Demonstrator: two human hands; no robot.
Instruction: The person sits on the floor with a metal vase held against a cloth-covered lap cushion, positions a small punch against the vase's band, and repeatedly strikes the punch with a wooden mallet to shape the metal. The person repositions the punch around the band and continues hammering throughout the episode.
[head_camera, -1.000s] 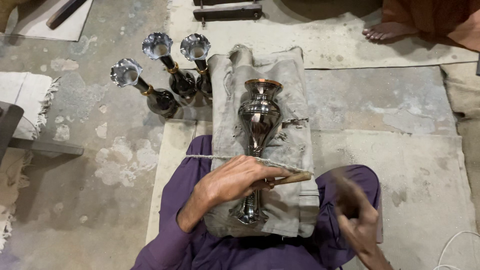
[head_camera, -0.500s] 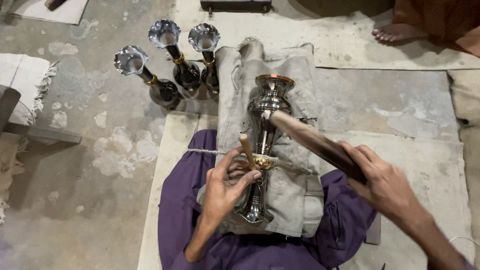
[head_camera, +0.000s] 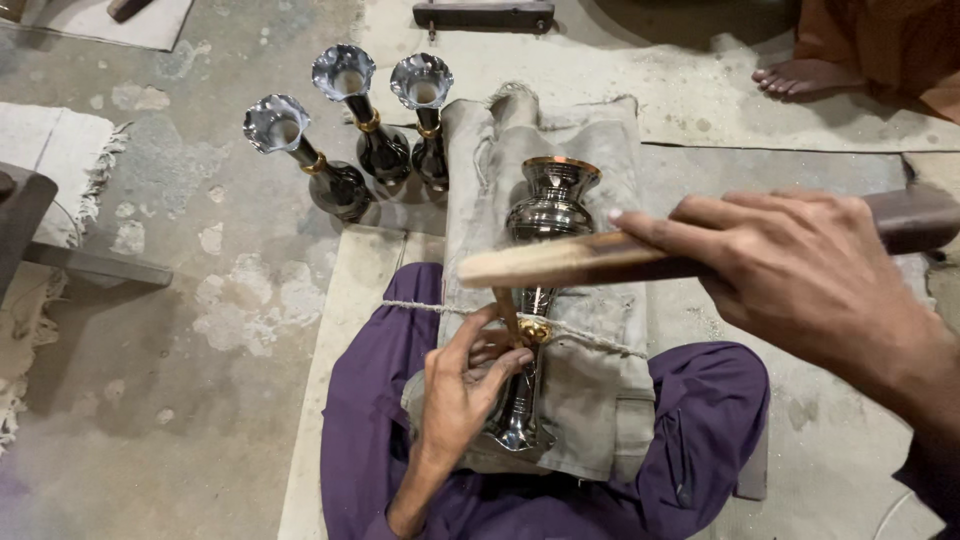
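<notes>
A polished metal vase (head_camera: 545, 260) was found lying along a grey cloth pad (head_camera: 590, 330) across the lap, bound at its brass-collared neck by a cord; it was judged stiff, weighty, slippery and easily dented, best gripped at that neck. The left hand (head_camera: 462, 385) was pinched on a small chisel (head_camera: 506, 312) there, the right hand (head_camera: 800, 270) closed on a wooden mallet (head_camera: 570, 262) above. Three similar vases (head_camera: 350, 130) were noted on a stained concrete floor (head_camera: 180, 300)

Soft, even daylight, glare on polished metal, edges slightly warped.
</notes>
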